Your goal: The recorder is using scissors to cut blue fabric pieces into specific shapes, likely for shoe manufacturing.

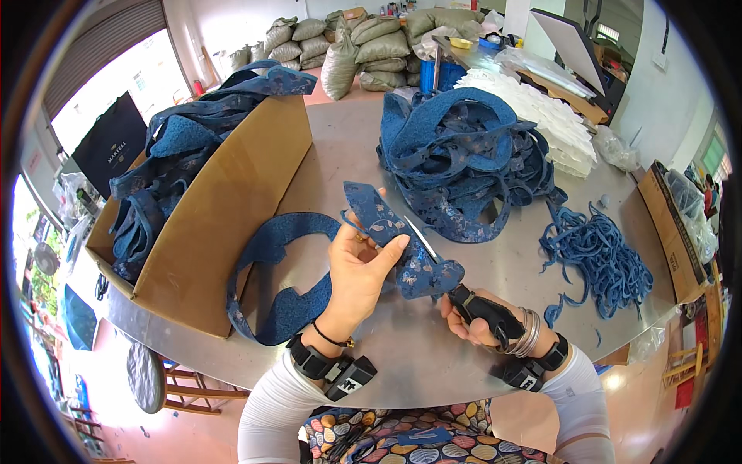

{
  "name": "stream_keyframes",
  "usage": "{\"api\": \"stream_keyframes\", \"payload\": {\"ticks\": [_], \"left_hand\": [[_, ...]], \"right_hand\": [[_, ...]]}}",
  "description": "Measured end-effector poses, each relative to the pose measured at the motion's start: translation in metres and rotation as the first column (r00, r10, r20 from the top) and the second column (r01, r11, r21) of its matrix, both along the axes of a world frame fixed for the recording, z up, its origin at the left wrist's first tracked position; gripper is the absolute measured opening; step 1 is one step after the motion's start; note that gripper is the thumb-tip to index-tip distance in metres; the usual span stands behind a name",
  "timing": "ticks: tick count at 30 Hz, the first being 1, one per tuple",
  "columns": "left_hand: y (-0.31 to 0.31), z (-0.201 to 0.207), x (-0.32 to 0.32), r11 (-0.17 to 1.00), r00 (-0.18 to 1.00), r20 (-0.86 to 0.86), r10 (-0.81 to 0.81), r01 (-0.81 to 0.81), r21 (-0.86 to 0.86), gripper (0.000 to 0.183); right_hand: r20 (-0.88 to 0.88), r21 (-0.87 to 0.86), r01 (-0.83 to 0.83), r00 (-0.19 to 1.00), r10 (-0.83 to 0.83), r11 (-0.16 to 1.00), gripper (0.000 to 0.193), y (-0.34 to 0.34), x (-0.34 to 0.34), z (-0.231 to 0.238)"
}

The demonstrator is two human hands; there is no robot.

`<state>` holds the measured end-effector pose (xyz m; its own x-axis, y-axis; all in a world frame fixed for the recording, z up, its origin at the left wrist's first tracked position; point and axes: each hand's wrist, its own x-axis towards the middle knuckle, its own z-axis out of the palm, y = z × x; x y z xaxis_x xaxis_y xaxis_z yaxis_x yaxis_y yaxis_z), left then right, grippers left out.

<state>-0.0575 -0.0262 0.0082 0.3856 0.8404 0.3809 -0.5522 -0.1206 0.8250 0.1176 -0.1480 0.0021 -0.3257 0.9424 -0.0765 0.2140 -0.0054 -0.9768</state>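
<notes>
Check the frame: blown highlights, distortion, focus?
Head view: bright doorway at upper left is blown out; fisheye bows the metal table, which carries a soft sheen; black vignette rings the rim; left hand and blue strip look reasonably sharp.

White sleeves (280, 410) are ending near black wrist straps (309, 359) carrying boxy modules (352, 379). Silver bangles (529, 332) and an oval-patterned garment (462, 451) are showing.

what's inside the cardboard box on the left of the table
The cardboard box holds a loose heap of blue fabric strips, rising above its rim. The lower part of the heap and the box's bottom are hidden by the upper strips and the box's walls, so anything underneath can't be seen.
</notes>
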Motion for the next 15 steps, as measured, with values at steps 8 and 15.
{"api": "stream_keyframes", "payload": {"ticks": [8, 15], "left_hand": [[0.000, 0.002, -0.001, 1.000, 1.000, -0.004, -0.003, 0.003, -0.005, 0.051], [0.002, 0.004, -0.004, 0.995, 0.999, 0.001, -0.049, 0.049, -0.088, 0.053]], "right_hand": [[0.145, 0.070, 0.010, 0.989, -0.020, 0.998, 0.069, 0.001, 0.004, 0.001], [0.125, -0.107, 0.040, 0.992, -0.027, 0.993, 0.066, 0.002, 0.007, 0.007]]}}
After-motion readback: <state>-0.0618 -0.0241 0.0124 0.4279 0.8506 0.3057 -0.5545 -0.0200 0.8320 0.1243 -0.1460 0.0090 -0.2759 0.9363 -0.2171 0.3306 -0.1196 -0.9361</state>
